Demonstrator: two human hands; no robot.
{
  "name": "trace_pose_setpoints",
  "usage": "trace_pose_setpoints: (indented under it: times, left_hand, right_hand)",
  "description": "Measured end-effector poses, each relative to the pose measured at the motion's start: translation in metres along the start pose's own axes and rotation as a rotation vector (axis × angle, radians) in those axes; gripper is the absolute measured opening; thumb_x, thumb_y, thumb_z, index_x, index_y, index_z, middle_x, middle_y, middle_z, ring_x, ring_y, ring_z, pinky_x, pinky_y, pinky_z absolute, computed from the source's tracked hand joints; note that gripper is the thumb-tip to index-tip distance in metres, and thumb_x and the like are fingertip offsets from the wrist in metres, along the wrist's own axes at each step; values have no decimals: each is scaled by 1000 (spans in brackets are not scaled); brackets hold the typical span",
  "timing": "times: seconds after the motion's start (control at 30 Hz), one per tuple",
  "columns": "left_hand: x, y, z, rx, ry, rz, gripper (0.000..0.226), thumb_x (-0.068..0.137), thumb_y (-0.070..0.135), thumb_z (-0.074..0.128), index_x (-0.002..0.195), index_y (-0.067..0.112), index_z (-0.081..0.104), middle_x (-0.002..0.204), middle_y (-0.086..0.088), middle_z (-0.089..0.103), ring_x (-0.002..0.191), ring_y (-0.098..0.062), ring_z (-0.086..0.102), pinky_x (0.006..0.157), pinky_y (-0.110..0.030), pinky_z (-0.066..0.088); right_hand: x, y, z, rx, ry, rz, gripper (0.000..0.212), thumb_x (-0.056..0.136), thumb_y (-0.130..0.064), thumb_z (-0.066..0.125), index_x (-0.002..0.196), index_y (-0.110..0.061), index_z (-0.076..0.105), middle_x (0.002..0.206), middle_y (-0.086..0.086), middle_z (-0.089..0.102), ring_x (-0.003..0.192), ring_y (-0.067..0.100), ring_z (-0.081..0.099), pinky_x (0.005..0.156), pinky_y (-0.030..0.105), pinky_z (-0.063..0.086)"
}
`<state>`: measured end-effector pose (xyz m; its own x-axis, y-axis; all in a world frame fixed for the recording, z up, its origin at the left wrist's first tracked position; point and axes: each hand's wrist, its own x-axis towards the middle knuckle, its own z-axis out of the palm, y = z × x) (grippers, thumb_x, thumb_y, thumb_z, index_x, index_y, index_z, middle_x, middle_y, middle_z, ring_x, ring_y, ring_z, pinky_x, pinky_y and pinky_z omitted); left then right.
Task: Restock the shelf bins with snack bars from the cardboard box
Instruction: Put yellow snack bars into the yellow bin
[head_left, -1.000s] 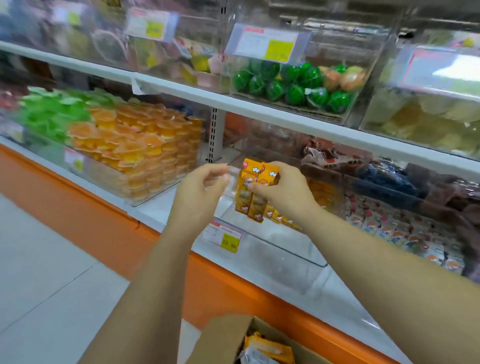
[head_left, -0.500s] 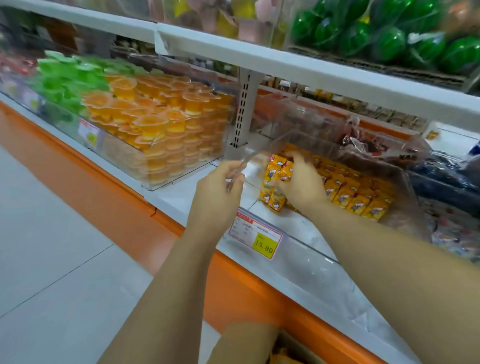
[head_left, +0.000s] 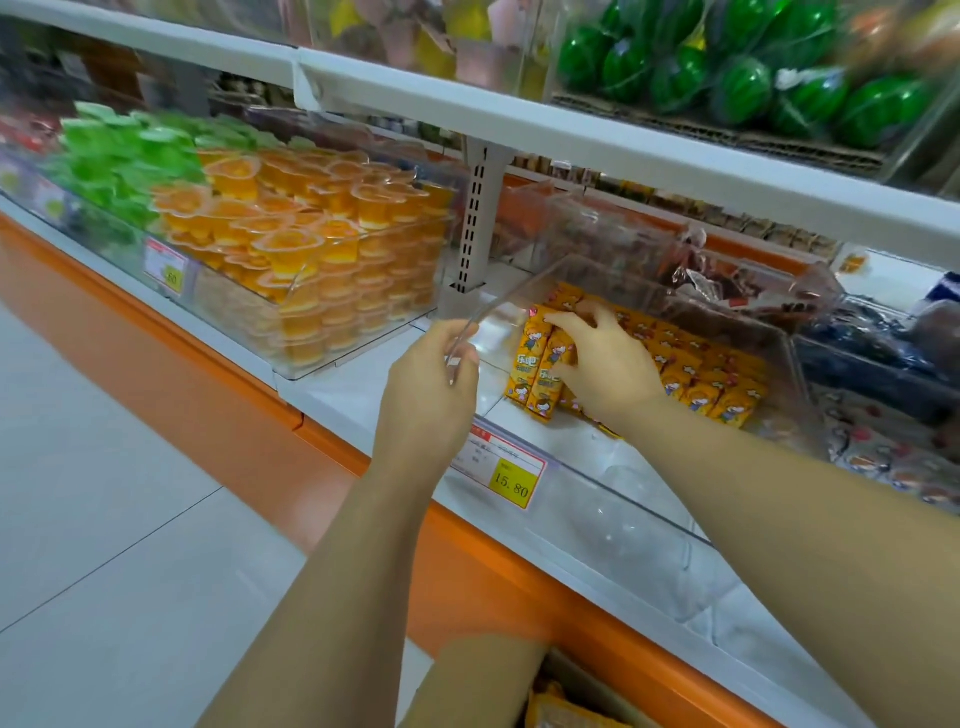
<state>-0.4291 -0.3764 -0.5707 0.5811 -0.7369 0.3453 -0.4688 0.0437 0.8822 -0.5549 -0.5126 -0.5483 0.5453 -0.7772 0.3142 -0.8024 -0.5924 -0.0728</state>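
White shelf (head_left: 363, 395) on an orange base, grey tile floor (head_left: 104, 519). Clear bin (head_left: 623, 499) sits right of the jelly cups (head_left: 291, 228). Left hand (head_left: 431, 384) pinches the bin's flap (head_left: 519, 291) by its edge, flap raised. Right hand (head_left: 608, 364) grips a bundle of snack bars (head_left: 540, 374), down inside the bin at the row's left end. A second ago the bars were outside, in front of the bin. Cardboard box (head_left: 488, 680) at the bottom edge.

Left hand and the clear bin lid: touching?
Touching. The head view shows the left hand pinching the front corner of the raised clear lid, with the lid's edge running between thumb and fingers.
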Motion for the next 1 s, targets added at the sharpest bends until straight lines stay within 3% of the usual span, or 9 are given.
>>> trace_pose_setpoints:
  times: [0.2, 0.33, 0.5, 0.7, 0.87, 1.0]
  left_hand:
    - [-10, 12, 2, 115, 52, 85, 43, 95, 16, 50, 137, 22, 43, 135, 0, 45, 122, -19, 47, 93, -31, 40]
    - [-25, 39, -6, 273, 97, 228, 40, 93, 12, 50, 132, 22, 49, 131, -1, 46, 115, -22, 49, 89, -41, 44]
    - [-73, 78, 3, 315, -83, 351, 25, 97, 18, 47, 117, 22, 61, 116, 5, 61, 100, -15, 57, 79, -36, 47]
    - [-162, 90, 37, 182, -254, 302, 22, 95, 15, 50, 110, 20, 65, 106, 5, 67, 81, -6, 55, 73, -24, 45]
    - [-215, 92, 70, 234, -432, 249, 22, 96, 16, 51, 112, 19, 65, 108, 3, 66, 79, -5, 52, 72, -19, 40]
    - [-256, 90, 98, 307, -606, 180, 23, 97, 18, 49, 115, 18, 64, 107, 2, 64, 94, -11, 57, 80, -25, 46]
  right_hand:
    - [-26, 2, -21, 35, 5, 10, 54, 89, -22, 61, 138, -29, 40, 141, 4, 32, 101, 35, 57, 77, 41, 49]
    - [-51, 2, -42, 124, -47, -11, 46, 88, -25, 62, 132, -26, 49, 131, 4, 46, 113, 28, 53, 85, 42, 49]
    - [-108, 10, -79, 243, 18, -72, 37, 87, -22, 62, 124, -23, 57, 118, 3, 58, 100, 23, 58, 85, 35, 47]
    - [-204, 42, -106, 370, 80, -92, 27, 90, -16, 61, 117, -17, 62, 110, 1, 63, 83, 13, 56, 80, 26, 44]
    - [-289, 88, -102, 455, 40, 40, 26, 90, -14, 61, 116, -17, 63, 108, 1, 64, 84, 13, 57, 81, 31, 49]
    - [-351, 128, -83, 508, -1, 156, 26, 86, -7, 61, 110, -14, 67, 102, 2, 68, 80, 14, 59, 78, 30, 50]
